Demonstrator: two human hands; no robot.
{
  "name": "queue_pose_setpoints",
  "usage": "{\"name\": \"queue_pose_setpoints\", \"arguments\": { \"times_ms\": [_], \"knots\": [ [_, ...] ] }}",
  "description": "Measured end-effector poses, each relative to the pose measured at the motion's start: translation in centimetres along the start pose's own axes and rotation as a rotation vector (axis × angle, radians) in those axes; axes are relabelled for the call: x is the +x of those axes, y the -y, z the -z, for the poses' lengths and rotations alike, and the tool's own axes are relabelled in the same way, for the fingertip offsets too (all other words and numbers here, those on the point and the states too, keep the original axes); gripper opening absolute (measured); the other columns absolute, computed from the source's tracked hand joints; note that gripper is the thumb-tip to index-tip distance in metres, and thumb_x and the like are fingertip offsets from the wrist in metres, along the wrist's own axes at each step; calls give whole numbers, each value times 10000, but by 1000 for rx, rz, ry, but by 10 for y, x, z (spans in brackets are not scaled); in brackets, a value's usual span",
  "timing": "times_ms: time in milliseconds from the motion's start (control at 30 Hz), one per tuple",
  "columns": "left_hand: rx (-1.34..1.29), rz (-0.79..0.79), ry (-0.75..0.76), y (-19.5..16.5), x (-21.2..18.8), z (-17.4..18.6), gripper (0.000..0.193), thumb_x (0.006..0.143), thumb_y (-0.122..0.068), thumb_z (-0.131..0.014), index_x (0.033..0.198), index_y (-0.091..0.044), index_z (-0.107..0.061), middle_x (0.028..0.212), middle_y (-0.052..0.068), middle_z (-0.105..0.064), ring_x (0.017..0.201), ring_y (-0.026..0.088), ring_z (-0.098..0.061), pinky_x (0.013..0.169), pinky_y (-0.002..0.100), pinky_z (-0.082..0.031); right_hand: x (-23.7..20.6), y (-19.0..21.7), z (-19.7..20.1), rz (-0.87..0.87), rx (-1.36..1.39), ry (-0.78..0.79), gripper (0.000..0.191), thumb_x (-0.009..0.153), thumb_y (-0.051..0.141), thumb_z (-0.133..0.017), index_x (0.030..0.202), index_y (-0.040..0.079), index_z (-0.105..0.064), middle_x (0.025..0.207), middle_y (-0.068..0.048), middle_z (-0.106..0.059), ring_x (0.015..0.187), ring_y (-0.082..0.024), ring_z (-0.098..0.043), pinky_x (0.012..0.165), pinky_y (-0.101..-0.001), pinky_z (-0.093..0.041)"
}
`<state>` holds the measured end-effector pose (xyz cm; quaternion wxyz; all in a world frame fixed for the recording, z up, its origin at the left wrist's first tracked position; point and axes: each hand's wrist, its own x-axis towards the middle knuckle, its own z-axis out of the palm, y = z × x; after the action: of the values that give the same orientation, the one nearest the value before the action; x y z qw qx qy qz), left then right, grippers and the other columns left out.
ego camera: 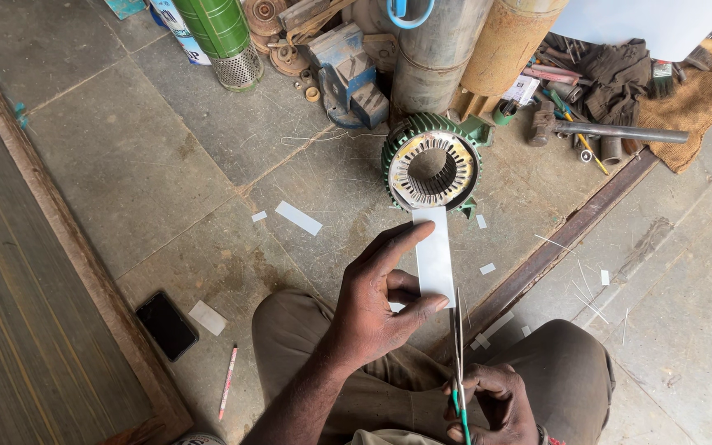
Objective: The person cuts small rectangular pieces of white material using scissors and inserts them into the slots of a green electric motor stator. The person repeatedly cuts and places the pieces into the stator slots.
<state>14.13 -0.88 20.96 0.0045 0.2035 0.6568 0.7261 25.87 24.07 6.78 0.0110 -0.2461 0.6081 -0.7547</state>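
On the stone floor: a seated person, knees apart in brown trousers, works over grey paving slabs, seen from the head camera.
Left hand (381,301): closed on a white paper strip (434,255), forefinger stretched along its left edge, thumb pinching its lower end; the strip stands upright in the frame.
Right hand (492,404): gripping green-handled scissors (460,363), fingers through the loops, blades pointing up and almost closed, their tips just beside the strip's lower right corner.
Paper strip: held above the floor between the knees, its top end overlapping the bottom rim of the stator in this view.
Stator (432,169): a green finned motor housing lying on the floor ahead of the hands, open end up, a ring of empty slots showing inside.
Offcuts: a longer white slip (298,217) left of the stator, small white scraps (487,269) to its right, thin slivers scattered farther right.
Left foreground: a black phone (166,325) lying flat near a wooden edge, a white scrap (207,317) just beside it, a red pencil (228,381) close to the left knee.
Background: a blue bench vise (348,70), a green cylinder with a mesh end (226,37), two upright metal pipes (471,49), and a heap of hand tools (570,115) on sacking at upper right.
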Motion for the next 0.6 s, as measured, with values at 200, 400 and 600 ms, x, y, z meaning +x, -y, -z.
{"name": "queue_pose_setpoints", "arguments": {
  "times_ms": [200, 400, 600],
  "knots": [
    [15, -28, 21, -2, 0, 1, 773, 875, 61, -795, 1543, -54, -421, 1528, 198, -477, 1051, 215, -769, 836, 276, -705, -1, -1, -2, 12, -20, -8, 675, 753, -53, -929, 1306, 25, -549, 976, -183, -760, 833, -207, -775, 848, -454, -628],
    [29, -49, 26, -4, 1, 0, 766, 878, 43, -803, 1542, -57, -435, 1513, 199, -497, 1060, 213, -765, 840, 277, -711, -2, -2, -5, -32, 19, -33, 644, 752, -70, -912, 1296, 24, -581, 961, -184, -765, 818, -212, -776, 821, -462, -632],
    [49, -36, 39, -6, 0, 1, 769, 873, 41, -799, 1540, -58, -429, 1520, 196, -490, 1059, 212, -761, 810, 267, -707, -9, -9, -3, -17, -59, -72, 589, 746, -45, -926, 1236, 6, -604, 950, -169, -777, 770, -199, -781, 754, -413, -626]
  ]
}}
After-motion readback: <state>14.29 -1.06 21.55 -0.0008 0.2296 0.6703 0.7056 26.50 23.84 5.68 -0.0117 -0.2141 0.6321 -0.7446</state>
